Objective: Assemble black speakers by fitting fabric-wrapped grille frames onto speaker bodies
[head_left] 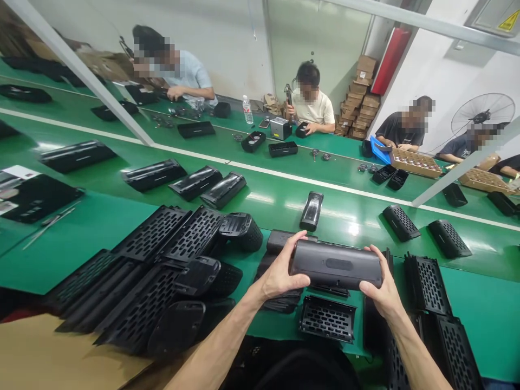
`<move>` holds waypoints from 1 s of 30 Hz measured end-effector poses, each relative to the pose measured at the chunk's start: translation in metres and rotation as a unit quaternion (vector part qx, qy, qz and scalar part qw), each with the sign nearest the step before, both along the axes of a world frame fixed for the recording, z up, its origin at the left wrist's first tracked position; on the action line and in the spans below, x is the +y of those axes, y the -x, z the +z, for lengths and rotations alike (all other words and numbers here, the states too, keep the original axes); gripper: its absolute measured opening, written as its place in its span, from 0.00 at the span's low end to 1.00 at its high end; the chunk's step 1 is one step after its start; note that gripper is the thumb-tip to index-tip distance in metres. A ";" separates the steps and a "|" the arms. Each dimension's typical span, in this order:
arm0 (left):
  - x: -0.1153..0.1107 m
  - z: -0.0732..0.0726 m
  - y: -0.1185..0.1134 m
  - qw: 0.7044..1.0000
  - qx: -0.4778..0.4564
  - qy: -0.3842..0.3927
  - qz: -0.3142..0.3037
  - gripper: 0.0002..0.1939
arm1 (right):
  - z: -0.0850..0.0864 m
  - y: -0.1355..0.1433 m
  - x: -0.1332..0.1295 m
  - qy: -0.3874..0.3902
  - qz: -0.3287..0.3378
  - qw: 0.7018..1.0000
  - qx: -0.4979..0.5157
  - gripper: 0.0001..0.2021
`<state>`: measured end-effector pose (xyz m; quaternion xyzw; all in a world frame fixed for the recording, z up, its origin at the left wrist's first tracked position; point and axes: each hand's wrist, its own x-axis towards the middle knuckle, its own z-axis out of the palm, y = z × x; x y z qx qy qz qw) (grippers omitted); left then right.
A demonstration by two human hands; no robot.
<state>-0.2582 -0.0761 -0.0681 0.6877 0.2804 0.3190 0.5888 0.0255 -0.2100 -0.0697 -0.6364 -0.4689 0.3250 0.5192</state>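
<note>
Between my two hands is a long black plastic housing [337, 264], raised above the green bench with a smooth face and an oval recess toward me. My left hand [280, 271] grips its left end, thumb in front and fingers over the top. On the right end, my right hand [379, 281] closes in the same way. Beneath the housing lies a slotted black grille panel [328, 319]. A stack of dark panels [282, 295] is partly hidden behind my left hand and forearm.
Stacked grille panels [150, 233] and black end-capped housings [199, 275] crowd the left. More grilles [428, 284] stand at right. Beyond, a green conveyor [268, 206] carries several housings, one upright housing [312, 211] straight ahead. Co-workers sit across it; a slanted white post [89, 81] crosses the left.
</note>
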 end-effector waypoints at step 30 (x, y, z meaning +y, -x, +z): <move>0.001 -0.019 -0.012 0.993 -0.001 0.108 0.037 0.47 | -0.022 0.005 -0.016 0.093 -0.028 0.995 0.017 0.48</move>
